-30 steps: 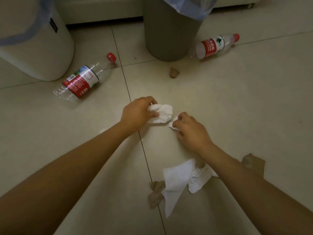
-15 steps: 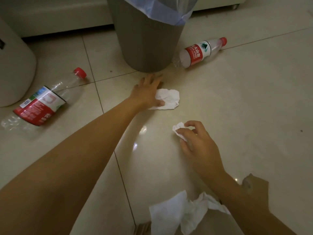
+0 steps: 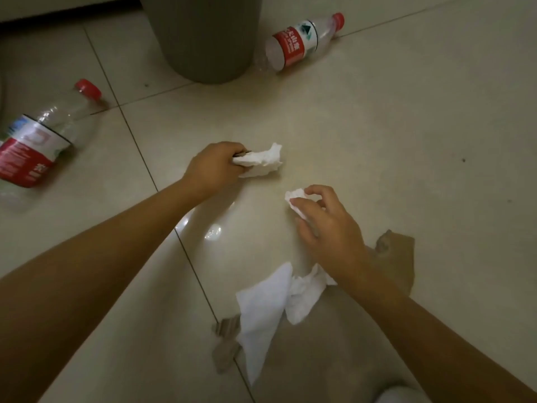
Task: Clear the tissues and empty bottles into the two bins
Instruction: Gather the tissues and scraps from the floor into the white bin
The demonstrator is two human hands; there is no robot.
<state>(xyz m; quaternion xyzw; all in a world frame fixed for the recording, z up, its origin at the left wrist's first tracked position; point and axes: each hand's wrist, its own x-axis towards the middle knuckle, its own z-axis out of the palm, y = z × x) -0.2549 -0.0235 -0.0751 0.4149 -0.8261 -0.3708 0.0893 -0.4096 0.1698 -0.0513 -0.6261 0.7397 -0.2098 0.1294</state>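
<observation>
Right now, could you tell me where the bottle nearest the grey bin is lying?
In the head view, the bottle lies on its side on the floor at upper centre-right, just right of the grey bin, red cap pointing away from it.

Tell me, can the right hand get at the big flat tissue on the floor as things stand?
Probably not yet: the right hand already pinches a small crumpled tissue. The flat white tissue lies close beneath its forearm with nothing on top of it.
</observation>
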